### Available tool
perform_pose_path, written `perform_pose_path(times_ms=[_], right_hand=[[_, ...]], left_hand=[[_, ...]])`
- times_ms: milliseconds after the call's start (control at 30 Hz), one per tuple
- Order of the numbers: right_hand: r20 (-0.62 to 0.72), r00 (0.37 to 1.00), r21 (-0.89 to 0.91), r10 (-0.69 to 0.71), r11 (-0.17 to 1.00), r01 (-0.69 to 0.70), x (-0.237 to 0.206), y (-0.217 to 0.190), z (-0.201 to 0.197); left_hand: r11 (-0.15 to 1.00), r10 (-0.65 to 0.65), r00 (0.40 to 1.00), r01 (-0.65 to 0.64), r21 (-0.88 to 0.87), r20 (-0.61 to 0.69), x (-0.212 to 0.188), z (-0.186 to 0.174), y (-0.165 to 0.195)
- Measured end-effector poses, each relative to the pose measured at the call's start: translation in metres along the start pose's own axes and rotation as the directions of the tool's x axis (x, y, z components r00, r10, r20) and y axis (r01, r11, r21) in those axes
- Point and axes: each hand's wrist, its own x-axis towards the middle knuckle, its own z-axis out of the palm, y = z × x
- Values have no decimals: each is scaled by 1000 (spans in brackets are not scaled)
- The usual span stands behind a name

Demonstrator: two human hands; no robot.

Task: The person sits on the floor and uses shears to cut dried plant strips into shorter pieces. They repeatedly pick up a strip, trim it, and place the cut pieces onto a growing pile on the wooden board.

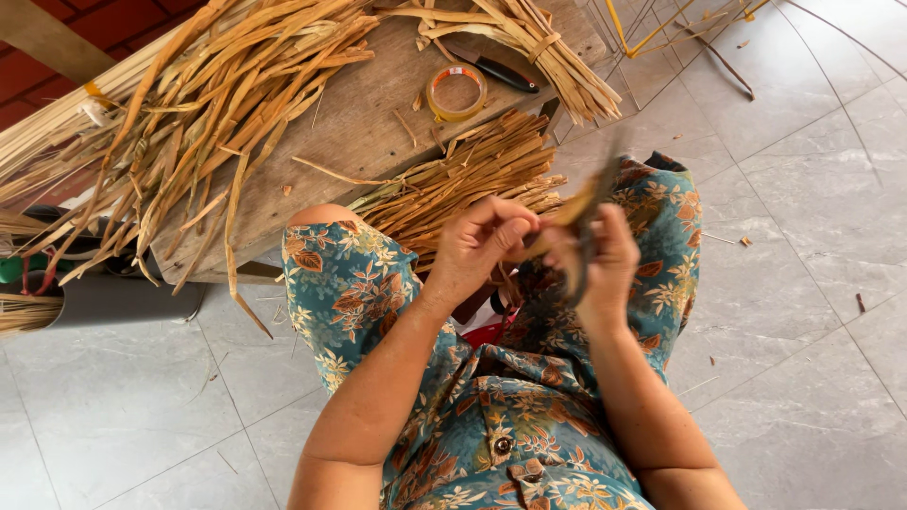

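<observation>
Your left hand (482, 241): raised above your lap, fingers curled in and pinched on the near end of a flat tan strip of dried plant fibre (567, 215); closed on it.

Your right hand (605, 260): just beside the left, fingers wrapped round the same strip lower down; also folded about a dark narrow object (578, 274), blurred, kind not to be told.

The strip: held between both hands over your knees, running up and to the right from the left fingertips, its far end blurred.

Your lap: teal dress with orange and cream leaf print (510, 416), one dark round button showing on the front.

Worn grey-brown wooden bench (368, 123): in front of your knees, set at a slant. On it:
- a large loose heap of pale yellow dried reed strips (198, 104), spilling over the left edge
- a smaller, flatter stack of split brown strips (463, 179), at the near edge, just beyond your hands
- a bound bundle of the same tan strips (539, 47), at the far right end
- a ring of clear adhesive tape on an orange core (456, 92), lying flat, between the stack and the bundle
- a dark-handled knife (491, 66), just beyond the tape, near the bundle

Grey marbled tile floor (812, 217): under everything, with small fibre scraps scattered on it.

Yellow and grey wire frame (652, 38): on the floor past the bench's right end
</observation>
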Motion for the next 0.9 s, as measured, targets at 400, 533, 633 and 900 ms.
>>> perform_pose_path(times_ms=[400,533,633,900], right_hand=[[-402,861,230,-310,876,423,-9,-52,-119],[-448,833,91,-326,910,405,-14,-51,-143],[-475,819,56,-320,918,392,-6,-43,-157],[-555,779,38,-291,927,374,12,-63,-134]], left_hand=[[657,-294,946,303,-691,137,17,-5,-5],[640,-273,944,34,-767,-186,21,-37,3],[679,-224,919,-91,-728,-324,25,-45,10],[914,-308,948,270,303,85,14,-19,19]])
